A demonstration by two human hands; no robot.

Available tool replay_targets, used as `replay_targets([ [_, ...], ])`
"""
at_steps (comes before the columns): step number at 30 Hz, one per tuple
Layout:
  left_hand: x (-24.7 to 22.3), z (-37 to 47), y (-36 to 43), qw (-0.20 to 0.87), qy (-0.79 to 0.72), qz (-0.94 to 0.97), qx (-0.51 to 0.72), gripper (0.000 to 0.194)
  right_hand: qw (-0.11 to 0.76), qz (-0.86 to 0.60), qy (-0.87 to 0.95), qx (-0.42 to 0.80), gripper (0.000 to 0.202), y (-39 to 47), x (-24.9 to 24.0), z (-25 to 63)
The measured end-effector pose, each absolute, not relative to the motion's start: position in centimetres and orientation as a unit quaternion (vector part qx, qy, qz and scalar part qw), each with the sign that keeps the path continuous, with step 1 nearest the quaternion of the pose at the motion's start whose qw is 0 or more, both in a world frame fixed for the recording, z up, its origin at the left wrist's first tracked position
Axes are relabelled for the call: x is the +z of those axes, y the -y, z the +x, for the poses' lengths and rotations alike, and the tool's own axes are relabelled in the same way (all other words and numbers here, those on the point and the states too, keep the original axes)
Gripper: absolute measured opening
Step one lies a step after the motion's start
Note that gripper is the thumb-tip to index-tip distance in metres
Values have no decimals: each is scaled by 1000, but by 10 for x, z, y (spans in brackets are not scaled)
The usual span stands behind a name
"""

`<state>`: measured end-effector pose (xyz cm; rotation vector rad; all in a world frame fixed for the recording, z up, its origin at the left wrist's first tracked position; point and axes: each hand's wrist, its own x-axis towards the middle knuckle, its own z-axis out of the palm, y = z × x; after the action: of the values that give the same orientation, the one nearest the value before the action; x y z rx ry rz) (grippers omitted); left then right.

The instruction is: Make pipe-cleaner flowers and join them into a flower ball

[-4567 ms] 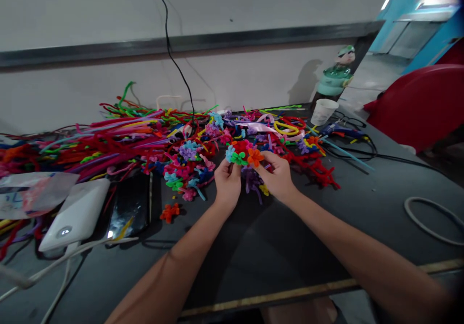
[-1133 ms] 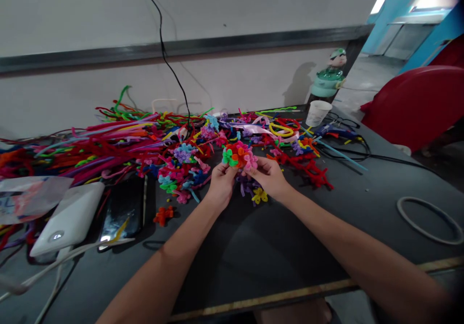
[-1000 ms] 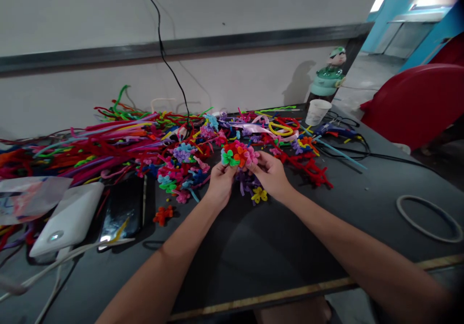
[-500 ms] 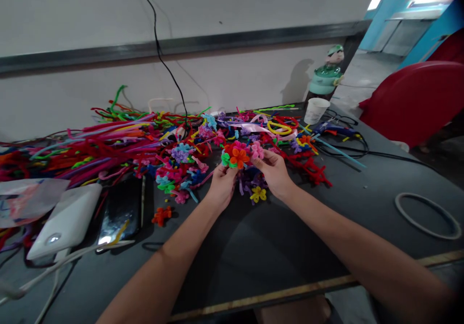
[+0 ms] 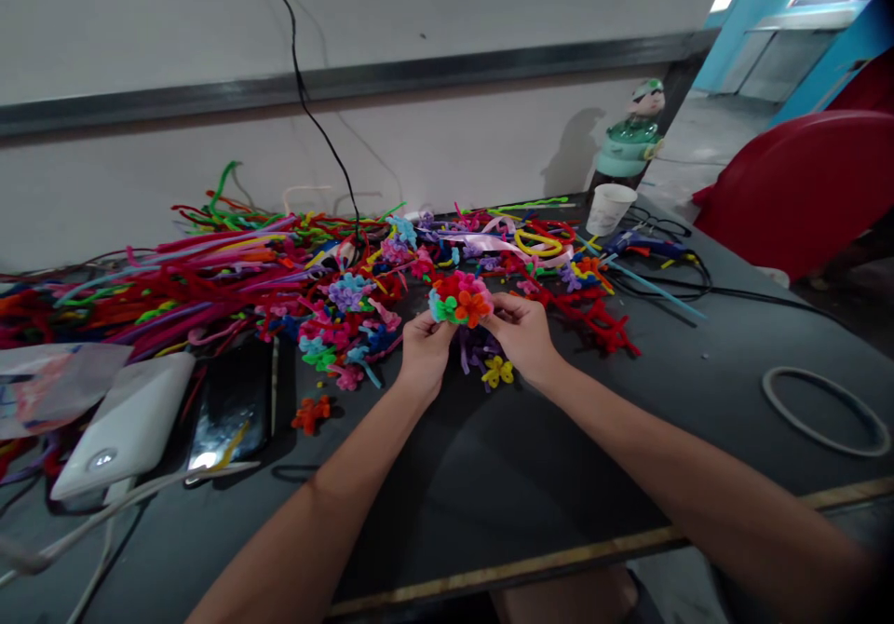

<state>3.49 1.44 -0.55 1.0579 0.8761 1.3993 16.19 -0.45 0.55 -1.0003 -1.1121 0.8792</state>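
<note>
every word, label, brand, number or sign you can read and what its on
No text here is legible.
Plastic bag: blue and reddish print, too blurred to read.
White power bank: a round mark, too small to make out.
Paper cup: faint marks, too blurred to tell whether they are text.
Dark smartphone: no readable text on its screen.

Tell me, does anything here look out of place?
Nothing looks spilled. One orange fuzzy piece lies apart from the colourful heap, near the black phone, as if stray. The phone and white cabled device also seem odd amid craftwork. The held flower bunch shows no visible damage.
</note>
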Motion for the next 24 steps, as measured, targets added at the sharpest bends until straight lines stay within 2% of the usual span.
replay_targets([
  [8,-5,40,-9,506,-419,445,608,22,634,-447,566,280,18,7,6,166],
  [15,-1,40,-7,524,-429,416,607,24,559,-479,642,212,13,20,11,153],
  [20,-1,31,-10,444,-443,512,587,22,529,-467,681,196,13,27,19,148],
  [24,-5,25,-16,382,-436,583,569,15,515,-455,686,240,21,28,21,150],
])
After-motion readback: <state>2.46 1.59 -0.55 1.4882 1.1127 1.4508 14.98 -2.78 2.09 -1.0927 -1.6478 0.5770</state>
